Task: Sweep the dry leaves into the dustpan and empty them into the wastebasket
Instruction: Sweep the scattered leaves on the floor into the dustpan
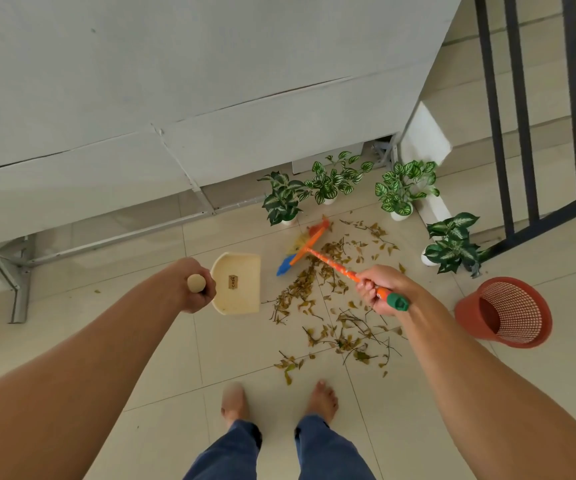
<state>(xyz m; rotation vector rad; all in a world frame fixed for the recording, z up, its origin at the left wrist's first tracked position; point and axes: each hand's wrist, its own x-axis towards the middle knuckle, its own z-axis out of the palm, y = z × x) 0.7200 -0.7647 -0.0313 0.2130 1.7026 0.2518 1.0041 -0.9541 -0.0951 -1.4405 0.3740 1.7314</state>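
Looking straight down at a beige tiled floor here, bare feet and blue jeans at the bottom edge. The left hand is clenched around the rounded wooden end of the handle of a cream dustpan. The pan sits just ahead of that hand, open side facing right toward the mess, with a small label in the middle. Can't tell if it's resting on the tiles or held a bit above them.

The right hand is wrapped tight around the top of the orange broom handle, just below its green cap. The handle slants away and to the left, down to a multicoloured broom head that's blurry, just right of the dustpan and at the far edge of the leaves.

The dry leaves are spread loosely over the tiles between the two hands and on toward the feet, with some twiggy stems mixed in. A few strays lie up near the plants.

The wastebasket, a reddish-brown mesh one, stands on the floor to the right, apart from the pile. Four small potted plants with green-and-white leaves line the far side by the wall, and a black railing runs beside stairs at upper right.
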